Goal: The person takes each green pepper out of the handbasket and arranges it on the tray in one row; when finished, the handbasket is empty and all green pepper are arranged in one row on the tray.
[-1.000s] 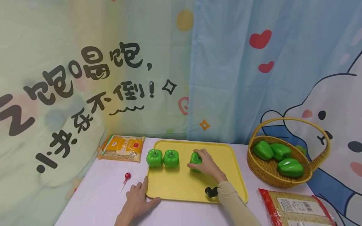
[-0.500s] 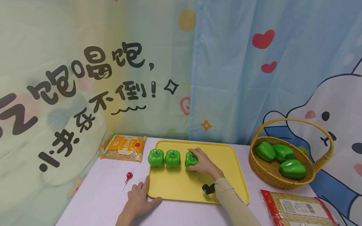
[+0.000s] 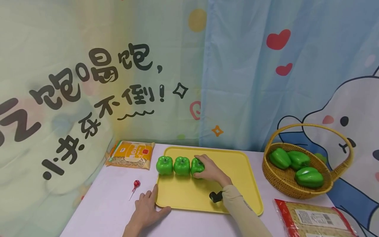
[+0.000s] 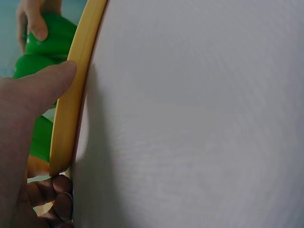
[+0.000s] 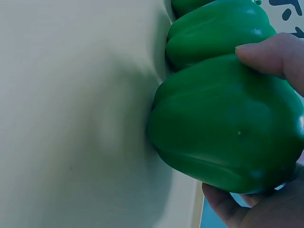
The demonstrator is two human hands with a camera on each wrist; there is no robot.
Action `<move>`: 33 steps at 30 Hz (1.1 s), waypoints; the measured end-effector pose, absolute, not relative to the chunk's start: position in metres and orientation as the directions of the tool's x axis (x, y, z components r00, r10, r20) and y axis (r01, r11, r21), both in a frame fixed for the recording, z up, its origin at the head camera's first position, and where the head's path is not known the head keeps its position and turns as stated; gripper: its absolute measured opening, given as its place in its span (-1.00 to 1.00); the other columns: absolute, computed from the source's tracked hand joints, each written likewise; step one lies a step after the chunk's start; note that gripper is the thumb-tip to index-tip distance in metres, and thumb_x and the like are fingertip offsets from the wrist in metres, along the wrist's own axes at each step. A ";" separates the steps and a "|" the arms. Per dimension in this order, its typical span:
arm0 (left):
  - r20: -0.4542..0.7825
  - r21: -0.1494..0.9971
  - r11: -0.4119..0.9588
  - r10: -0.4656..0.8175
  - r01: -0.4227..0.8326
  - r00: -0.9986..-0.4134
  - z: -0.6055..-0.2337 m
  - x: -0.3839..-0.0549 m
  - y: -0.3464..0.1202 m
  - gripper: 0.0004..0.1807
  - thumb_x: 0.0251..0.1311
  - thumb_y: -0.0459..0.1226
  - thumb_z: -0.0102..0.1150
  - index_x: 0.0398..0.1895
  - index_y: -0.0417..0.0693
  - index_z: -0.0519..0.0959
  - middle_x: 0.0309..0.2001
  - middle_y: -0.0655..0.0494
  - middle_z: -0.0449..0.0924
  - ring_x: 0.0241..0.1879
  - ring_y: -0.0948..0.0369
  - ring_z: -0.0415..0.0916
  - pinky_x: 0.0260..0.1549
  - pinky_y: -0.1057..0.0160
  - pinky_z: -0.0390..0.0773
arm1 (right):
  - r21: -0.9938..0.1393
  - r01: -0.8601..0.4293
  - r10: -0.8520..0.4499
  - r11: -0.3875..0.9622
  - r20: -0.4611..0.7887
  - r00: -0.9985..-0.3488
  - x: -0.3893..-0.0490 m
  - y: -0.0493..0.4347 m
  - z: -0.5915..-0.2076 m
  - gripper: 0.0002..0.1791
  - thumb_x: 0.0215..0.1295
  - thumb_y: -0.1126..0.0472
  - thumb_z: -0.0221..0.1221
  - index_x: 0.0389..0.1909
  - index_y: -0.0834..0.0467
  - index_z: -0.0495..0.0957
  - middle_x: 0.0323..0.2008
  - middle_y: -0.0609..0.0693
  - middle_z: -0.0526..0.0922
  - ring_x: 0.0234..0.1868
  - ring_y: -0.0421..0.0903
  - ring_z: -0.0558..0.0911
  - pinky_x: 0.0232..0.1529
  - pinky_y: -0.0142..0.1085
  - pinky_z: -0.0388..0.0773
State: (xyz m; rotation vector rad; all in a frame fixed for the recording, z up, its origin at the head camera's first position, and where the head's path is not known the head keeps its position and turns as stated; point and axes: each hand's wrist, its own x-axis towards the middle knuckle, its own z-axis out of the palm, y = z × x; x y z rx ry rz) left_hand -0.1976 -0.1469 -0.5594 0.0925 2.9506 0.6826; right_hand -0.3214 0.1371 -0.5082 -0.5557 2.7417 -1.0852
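Note:
On the yellow tray [image 3: 183,198] three green bell peppers stand upright in a row. The left pepper [image 3: 164,165] and the middle pepper [image 3: 182,166] sit side by side. My right hand [image 3: 210,169] grips the rightmost bell pepper [image 3: 196,166], which stands right beside the middle one. In the right wrist view, thumb and fingers hold this bell pepper [image 5: 228,123] from opposite sides; the middle pepper [image 5: 218,31] is close against it. My left hand [image 3: 146,209] rests at the tray's near left corner, its thumb [image 4: 54,80] touching the rim.
A wicker basket [image 3: 279,184] with three more green peppers stands at the right. Before it lies a red-edged bag of grain [image 3: 314,217]. An orange food bag [image 3: 130,154] lies back left, a red lollipop [image 3: 136,185] left of the tray. A curtain [image 3: 231,82] hangs behind.
My right hand has moved left with its bell pepper, closing the gap to the middle one. The left hand stays at the tray corner. The head view has shifted slightly.

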 end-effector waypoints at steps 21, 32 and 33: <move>-0.091 0.442 0.896 0.084 0.035 -0.992 -0.560 -0.198 -0.147 0.23 -0.07 0.41 0.31 0.55 -0.13 0.16 0.13 -0.11 0.51 -0.03 0.04 0.33 -0.07 -0.13 0.36 | -0.685 -0.282 -0.388 0.672 -0.002 -0.922 -0.322 0.136 -0.508 -0.01 0.05 0.04 0.44 0.50 0.16 0.22 0.29 0.14 0.40 0.17 0.04 0.50 0.10 0.05 0.51; -0.090 0.437 0.899 0.085 0.037 -0.992 -0.558 -0.197 -0.147 0.23 -0.07 0.40 0.32 0.55 -0.13 0.16 0.13 -0.12 0.51 -0.04 0.04 0.33 -0.07 -0.12 0.36 | -0.687 -0.269 -0.377 0.675 -0.008 -0.926 -0.320 0.140 -0.506 0.00 0.04 -0.02 0.47 0.50 0.12 0.23 0.29 0.12 0.41 0.16 0.05 0.50 0.08 0.04 0.52; -0.090 0.437 0.899 0.085 0.037 -0.992 -0.558 -0.197 -0.147 0.23 -0.07 0.40 0.32 0.55 -0.13 0.16 0.13 -0.12 0.51 -0.04 0.04 0.33 -0.07 -0.12 0.36 | -0.685 -0.267 -0.375 0.678 -0.010 -0.927 -0.319 0.141 -0.506 0.00 0.04 -0.02 0.46 0.50 0.10 0.23 0.29 0.12 0.40 0.17 0.05 0.50 0.09 0.05 0.52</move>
